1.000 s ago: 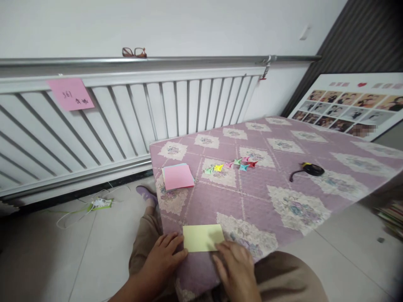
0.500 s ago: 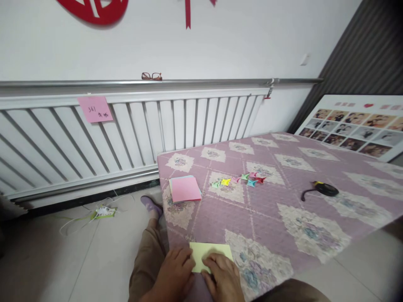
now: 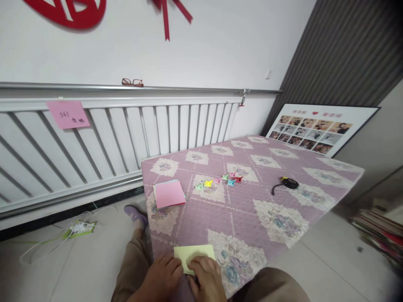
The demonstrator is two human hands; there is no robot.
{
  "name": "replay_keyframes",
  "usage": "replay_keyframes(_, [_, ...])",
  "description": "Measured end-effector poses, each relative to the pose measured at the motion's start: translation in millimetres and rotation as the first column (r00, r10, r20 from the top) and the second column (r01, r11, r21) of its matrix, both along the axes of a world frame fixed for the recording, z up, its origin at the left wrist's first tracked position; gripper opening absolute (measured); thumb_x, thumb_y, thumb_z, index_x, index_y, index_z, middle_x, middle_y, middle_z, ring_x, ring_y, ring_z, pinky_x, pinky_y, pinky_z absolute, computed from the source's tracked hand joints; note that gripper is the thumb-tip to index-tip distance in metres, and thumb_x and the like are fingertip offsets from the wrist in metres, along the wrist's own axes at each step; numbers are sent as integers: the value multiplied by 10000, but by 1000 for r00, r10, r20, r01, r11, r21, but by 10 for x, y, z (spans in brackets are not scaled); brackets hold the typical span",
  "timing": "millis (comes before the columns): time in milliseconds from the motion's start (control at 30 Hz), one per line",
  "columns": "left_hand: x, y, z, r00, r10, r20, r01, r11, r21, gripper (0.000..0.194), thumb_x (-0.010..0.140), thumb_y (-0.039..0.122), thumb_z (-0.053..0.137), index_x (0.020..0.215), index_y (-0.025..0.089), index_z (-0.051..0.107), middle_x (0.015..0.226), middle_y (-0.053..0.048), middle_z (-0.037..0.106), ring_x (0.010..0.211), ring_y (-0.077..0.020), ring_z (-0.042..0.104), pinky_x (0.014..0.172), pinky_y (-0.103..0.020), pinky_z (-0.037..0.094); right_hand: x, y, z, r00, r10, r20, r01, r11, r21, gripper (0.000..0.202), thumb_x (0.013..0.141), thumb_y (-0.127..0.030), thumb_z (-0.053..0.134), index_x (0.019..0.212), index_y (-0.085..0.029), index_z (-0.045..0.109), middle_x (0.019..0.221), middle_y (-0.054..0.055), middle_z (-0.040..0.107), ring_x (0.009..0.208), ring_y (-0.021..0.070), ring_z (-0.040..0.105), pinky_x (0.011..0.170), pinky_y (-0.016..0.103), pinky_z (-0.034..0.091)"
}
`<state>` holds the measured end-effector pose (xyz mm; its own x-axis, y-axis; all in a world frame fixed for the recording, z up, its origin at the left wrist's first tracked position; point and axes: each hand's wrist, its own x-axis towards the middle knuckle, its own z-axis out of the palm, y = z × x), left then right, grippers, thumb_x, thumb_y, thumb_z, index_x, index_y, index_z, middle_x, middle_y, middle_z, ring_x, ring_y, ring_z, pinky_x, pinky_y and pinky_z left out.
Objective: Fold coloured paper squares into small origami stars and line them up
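A pale yellow sheet of paper (image 3: 195, 251), seemingly folded, lies at the near edge of the cloth-covered table. My left hand (image 3: 165, 272) has its curled fingers on the paper's left end. Over the paper's lower middle, my right hand (image 3: 206, 274) bends its fingers onto the sheet, thumb at the near edge. Part of the paper is hidden beneath both hands. Farther back on the left sits a stack of coloured paper (image 3: 170, 194) with a pink sheet on top. Several small folded paper pieces (image 3: 217, 180) in green, yellow, pink, blue and red form a loose row beside it.
A purple floral cloth covers the table (image 3: 236, 209). Toward its right lies a coiled black cord (image 3: 289, 183). Behind stands a white radiator (image 3: 170, 130) with a pink note (image 3: 68, 114); glasses (image 3: 132, 82) rest on the pipe. A photo board (image 3: 315, 126) leans at the back right.
My view has turned to the right, so everything appears farther left. Both hands remain on the yellow paper, with only slight finger movement.
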<state>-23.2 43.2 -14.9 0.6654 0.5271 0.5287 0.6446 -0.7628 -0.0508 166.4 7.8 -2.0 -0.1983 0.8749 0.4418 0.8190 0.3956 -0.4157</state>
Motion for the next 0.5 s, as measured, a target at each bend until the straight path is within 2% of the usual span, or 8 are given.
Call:
replay_keyframes(133, [46,2,100,995,19,99,-19,1000,-4,217,976,163,369,851,195,545,823,-2,621,723,-167,548,685,-298,424,-37,-9,-60,997,-33,-68,35,999,21,217,743,-76,640,832,-266,585,861,-42,641,848,161,583,844,307,397])
replay_keyframes(267, [43,-17,145,989,-13,150,12,1000,6,255,974,131,337,855,200,551,848,-3,633,756,-161,560,725,-294,428,-67,-4,-78,997,-9,-78,15,997,76,174,783,-73,602,807,-243,569,823,-33,620,803,148,560,803,288,398])
replay_keyframes(400, [-9,-102,125,976,11,217,-12,1000,2,275,951,93,334,843,210,558,826,2,635,745,-156,570,706,-282,436,-98,-25,-111,999,-42,-22,45,981,190,109,825,-168,630,777,-251,578,775,-40,602,767,149,534,840,324,363])
replay_keyframes(500, [-36,-235,129,981,33,194,-24,999,-48,269,924,82,341,856,213,566,830,-10,645,736,-161,585,691,-276,457,-124,-58,-143,996,-43,74,24,972,235,93,866,-258,616,778,-254,587,762,-38,591,740,146,512,801,325,346])
